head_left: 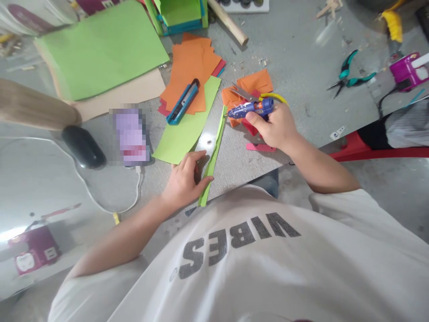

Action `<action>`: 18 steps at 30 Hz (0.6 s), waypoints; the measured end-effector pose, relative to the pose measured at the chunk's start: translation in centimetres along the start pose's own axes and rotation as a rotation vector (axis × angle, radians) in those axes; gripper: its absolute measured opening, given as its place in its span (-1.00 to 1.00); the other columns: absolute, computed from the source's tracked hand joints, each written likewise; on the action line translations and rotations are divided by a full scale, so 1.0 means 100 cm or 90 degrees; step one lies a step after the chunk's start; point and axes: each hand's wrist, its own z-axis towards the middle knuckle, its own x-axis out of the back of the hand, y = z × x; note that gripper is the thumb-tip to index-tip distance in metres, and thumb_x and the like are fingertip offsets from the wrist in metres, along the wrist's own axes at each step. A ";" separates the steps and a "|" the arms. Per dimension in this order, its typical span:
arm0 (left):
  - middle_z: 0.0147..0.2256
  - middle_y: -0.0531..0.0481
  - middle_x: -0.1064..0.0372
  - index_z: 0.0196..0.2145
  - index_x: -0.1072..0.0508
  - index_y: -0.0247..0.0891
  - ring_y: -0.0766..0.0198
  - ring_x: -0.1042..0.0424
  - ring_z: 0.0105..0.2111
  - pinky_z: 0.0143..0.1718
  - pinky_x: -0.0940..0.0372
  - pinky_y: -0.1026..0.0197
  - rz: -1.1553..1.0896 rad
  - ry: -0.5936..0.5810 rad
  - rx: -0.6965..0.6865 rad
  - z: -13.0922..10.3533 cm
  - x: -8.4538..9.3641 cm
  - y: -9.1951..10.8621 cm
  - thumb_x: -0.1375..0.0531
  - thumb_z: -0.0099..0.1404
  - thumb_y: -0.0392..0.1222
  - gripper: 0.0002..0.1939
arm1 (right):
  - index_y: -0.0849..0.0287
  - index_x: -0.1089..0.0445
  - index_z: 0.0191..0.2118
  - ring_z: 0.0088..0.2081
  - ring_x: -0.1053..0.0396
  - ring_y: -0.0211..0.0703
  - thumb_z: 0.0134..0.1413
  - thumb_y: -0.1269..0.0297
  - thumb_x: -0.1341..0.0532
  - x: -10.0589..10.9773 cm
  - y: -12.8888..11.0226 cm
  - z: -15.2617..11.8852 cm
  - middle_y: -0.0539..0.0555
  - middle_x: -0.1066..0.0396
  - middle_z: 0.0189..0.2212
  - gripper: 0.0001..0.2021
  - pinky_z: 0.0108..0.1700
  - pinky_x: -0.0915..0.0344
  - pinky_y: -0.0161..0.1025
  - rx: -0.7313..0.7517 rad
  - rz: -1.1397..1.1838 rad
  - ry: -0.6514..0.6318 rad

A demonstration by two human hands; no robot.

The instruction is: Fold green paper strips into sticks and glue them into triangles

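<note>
My right hand (279,125) is wrapped round a blue glue gun (250,109), whose tip points left at the upper end of a narrow folded green strip (216,154). The strip lies slanted near the table's front edge. My left hand (186,181) rests at the strip's lower part, thumb on it and fingers bent but apart from the thumb. Just beyond that hand lies a wider green paper piece (179,136). A blue cutter (183,102) sits on orange sheets (189,62). Scissors with a yellow handle (273,96) lie behind the glue gun on orange pieces.
A phone (131,136) with a white cable (83,181) and a dark oval object (83,146) are at the left. Large green sheets (103,49) lie behind. Pliers (348,76) and a purple device (409,71) are at the right. A wooden stick (229,22) lies at the back.
</note>
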 end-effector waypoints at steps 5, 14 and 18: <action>0.08 -0.15 -0.67 0.49 -0.38 -0.10 -0.03 -0.73 -0.11 0.03 -0.62 -0.12 0.002 -0.017 0.018 0.000 0.000 -0.001 -0.42 0.50 -0.12 -0.31 | 0.00 -0.56 -0.32 -0.25 -0.52 0.15 0.54 -0.53 -0.26 0.000 0.005 0.004 0.12 -0.49 -0.43 -0.32 -0.11 -0.41 0.04 -0.005 -0.050 -0.009; 0.11 -0.16 -0.67 0.49 -0.38 -0.09 -0.03 -0.75 -0.10 0.02 -0.61 -0.08 0.002 -0.012 0.014 0.000 -0.001 -0.002 -0.44 0.52 -0.11 -0.32 | 0.07 -0.62 -0.11 -0.06 -0.64 0.28 0.56 -0.58 -0.21 -0.009 0.015 0.004 0.26 -0.63 -0.24 -0.27 0.00 -0.50 0.07 -0.019 -0.152 0.048; 0.11 -0.18 -0.68 0.48 -0.38 -0.12 -0.02 -0.75 -0.12 0.00 -0.59 -0.08 0.000 -0.003 0.008 0.001 -0.001 -0.001 -0.41 0.50 -0.12 -0.32 | 0.04 -0.63 -0.02 -0.01 -0.69 0.25 0.59 -0.59 -0.19 0.004 0.017 -0.001 0.24 -0.67 -0.16 -0.29 0.03 -0.57 0.08 0.014 -0.125 0.100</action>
